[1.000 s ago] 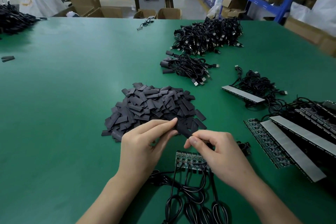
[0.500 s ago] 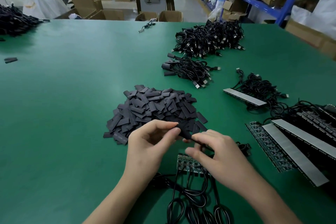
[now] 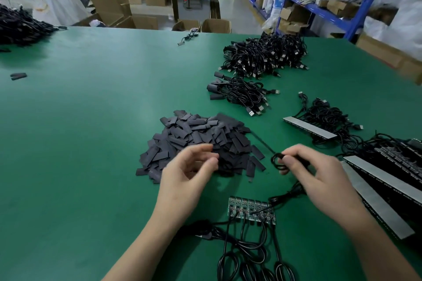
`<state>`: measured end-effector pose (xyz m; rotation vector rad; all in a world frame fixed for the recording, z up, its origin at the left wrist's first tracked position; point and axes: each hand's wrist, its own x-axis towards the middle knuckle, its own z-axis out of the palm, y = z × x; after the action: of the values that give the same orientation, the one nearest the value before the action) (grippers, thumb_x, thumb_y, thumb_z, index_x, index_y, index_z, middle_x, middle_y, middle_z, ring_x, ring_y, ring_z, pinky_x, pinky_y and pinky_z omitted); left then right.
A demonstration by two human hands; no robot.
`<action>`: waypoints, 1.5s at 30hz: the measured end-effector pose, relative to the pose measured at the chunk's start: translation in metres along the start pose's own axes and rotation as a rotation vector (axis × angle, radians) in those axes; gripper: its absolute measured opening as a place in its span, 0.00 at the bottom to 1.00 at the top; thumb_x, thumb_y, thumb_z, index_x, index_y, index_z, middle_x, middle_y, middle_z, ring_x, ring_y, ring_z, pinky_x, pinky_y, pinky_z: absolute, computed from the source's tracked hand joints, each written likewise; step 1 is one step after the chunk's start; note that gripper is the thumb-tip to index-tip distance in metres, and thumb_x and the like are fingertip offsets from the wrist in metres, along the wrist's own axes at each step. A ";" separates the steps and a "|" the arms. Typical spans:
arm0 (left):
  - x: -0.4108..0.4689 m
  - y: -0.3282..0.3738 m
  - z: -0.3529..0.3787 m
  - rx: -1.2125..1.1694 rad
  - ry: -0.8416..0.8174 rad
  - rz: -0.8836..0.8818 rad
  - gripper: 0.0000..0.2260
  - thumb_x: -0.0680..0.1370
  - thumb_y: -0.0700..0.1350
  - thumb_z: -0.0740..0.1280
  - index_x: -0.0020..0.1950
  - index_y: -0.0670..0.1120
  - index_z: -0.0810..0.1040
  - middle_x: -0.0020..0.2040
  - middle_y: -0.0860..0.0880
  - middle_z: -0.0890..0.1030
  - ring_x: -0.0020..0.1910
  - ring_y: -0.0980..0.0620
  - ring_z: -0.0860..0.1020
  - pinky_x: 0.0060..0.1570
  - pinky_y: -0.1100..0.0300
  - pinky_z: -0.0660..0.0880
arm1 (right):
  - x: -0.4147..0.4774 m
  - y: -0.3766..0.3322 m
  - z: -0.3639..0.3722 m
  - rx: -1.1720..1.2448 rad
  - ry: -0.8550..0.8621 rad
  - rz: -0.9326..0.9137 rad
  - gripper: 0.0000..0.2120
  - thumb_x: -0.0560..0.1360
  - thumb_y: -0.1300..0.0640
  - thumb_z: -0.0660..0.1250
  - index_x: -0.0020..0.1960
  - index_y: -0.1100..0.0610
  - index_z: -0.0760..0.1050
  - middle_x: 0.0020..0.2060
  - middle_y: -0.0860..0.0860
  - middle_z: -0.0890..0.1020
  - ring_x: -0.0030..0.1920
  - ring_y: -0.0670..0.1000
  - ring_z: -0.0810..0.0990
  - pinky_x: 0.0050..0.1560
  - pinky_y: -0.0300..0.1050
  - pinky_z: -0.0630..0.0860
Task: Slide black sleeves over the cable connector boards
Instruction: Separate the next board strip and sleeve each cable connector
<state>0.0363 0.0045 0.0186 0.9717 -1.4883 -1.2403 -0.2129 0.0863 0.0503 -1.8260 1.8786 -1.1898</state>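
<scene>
My L hand hovers at the near edge of the sleeve pile, fingers loosely curled, thumb apart, nothing in it. R hand, just right of the pile, pinches a black sleeve btwn thumb & fingers. Its round mouth faces left, a bit blurred. A cable runs from under that hand to the connector boards. These lie flat on the green table, nearer me than the pile, w/ looped leads trailing toward me.
</scene>
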 end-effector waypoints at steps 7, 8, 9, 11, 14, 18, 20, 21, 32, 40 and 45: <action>-0.010 -0.003 0.004 0.872 -0.332 0.252 0.26 0.75 0.74 0.58 0.62 0.60 0.82 0.51 0.64 0.76 0.55 0.63 0.72 0.58 0.61 0.72 | 0.067 0.001 -0.010 -0.289 0.165 0.000 0.10 0.82 0.51 0.64 0.52 0.52 0.83 0.35 0.41 0.82 0.32 0.47 0.82 0.32 0.48 0.79; -0.010 -0.003 0.004 0.906 -0.362 0.237 0.29 0.74 0.76 0.56 0.64 0.61 0.81 0.52 0.64 0.74 0.55 0.62 0.71 0.59 0.61 0.71 | 0.087 0.001 -0.008 -0.351 0.166 -0.007 0.10 0.83 0.51 0.64 0.52 0.53 0.83 0.35 0.42 0.82 0.29 0.47 0.79 0.30 0.45 0.75; -0.009 -0.003 0.003 0.930 -0.386 0.222 0.32 0.73 0.78 0.54 0.66 0.61 0.80 0.52 0.63 0.72 0.56 0.62 0.70 0.59 0.61 0.70 | 0.110 0.000 -0.006 -0.418 0.155 -0.015 0.10 0.83 0.52 0.64 0.53 0.54 0.83 0.35 0.44 0.82 0.28 0.47 0.77 0.28 0.42 0.70; -0.009 -0.004 0.002 0.940 -0.416 0.204 0.33 0.72 0.79 0.54 0.67 0.62 0.79 0.53 0.63 0.70 0.57 0.62 0.69 0.59 0.61 0.68 | 0.158 -0.003 -0.002 -0.525 0.130 -0.018 0.09 0.84 0.53 0.65 0.54 0.54 0.83 0.35 0.47 0.82 0.29 0.47 0.76 0.29 0.40 0.66; -0.009 -0.003 0.002 0.918 -0.442 0.196 0.29 0.72 0.78 0.58 0.62 0.62 0.80 0.52 0.63 0.70 0.55 0.63 0.68 0.59 0.61 0.69 | 0.220 -0.013 0.003 -0.625 0.093 -0.009 0.10 0.84 0.51 0.65 0.57 0.52 0.83 0.43 0.51 0.86 0.40 0.54 0.81 0.41 0.46 0.75; -0.010 -0.002 0.002 0.873 -0.478 0.190 0.24 0.72 0.75 0.63 0.57 0.60 0.80 0.52 0.63 0.71 0.55 0.63 0.69 0.60 0.59 0.71 | 0.247 -0.020 0.011 -0.619 0.032 0.051 0.12 0.84 0.47 0.64 0.61 0.51 0.82 0.54 0.52 0.85 0.55 0.57 0.81 0.62 0.56 0.76; -0.010 -0.002 0.001 0.858 -0.487 0.179 0.23 0.72 0.74 0.63 0.56 0.60 0.80 0.52 0.63 0.71 0.56 0.63 0.69 0.60 0.59 0.71 | 0.230 -0.019 0.013 -0.561 0.002 -0.001 0.10 0.83 0.50 0.65 0.59 0.51 0.82 0.52 0.51 0.85 0.43 0.50 0.81 0.45 0.46 0.76; -0.009 -0.002 0.001 0.851 -0.492 0.174 0.22 0.72 0.74 0.64 0.55 0.60 0.80 0.52 0.63 0.72 0.56 0.63 0.69 0.60 0.58 0.71 | 0.214 -0.018 0.014 -0.533 -0.042 -0.026 0.09 0.83 0.51 0.65 0.58 0.51 0.82 0.50 0.50 0.85 0.36 0.46 0.78 0.36 0.42 0.72; -0.007 0.004 -0.003 0.526 -0.535 0.001 0.10 0.73 0.51 0.78 0.49 0.54 0.80 0.41 0.55 0.82 0.40 0.57 0.79 0.46 0.57 0.78 | 0.011 -0.007 -0.011 -0.367 -0.719 0.098 0.06 0.77 0.39 0.69 0.49 0.38 0.81 0.46 0.31 0.83 0.48 0.34 0.81 0.47 0.34 0.77; -0.007 0.001 -0.001 0.298 -0.490 -0.079 0.11 0.75 0.43 0.78 0.54 0.54 0.82 0.43 0.52 0.83 0.42 0.51 0.82 0.48 0.59 0.78 | -0.027 -0.020 -0.022 -0.319 -0.647 0.228 0.15 0.75 0.44 0.75 0.54 0.33 0.71 0.44 0.34 0.82 0.41 0.40 0.81 0.42 0.38 0.77; -0.005 0.001 -0.001 0.130 -0.458 -0.125 0.10 0.74 0.43 0.79 0.53 0.52 0.85 0.40 0.55 0.82 0.41 0.55 0.79 0.51 0.59 0.78 | -0.032 -0.027 -0.020 -0.146 -0.512 0.253 0.05 0.76 0.42 0.72 0.50 0.37 0.77 0.47 0.34 0.80 0.45 0.35 0.78 0.45 0.34 0.72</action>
<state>0.0391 0.0096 0.0191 0.9135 -1.9032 -1.5445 -0.2017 0.1266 0.0710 -1.6876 1.8464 -0.4543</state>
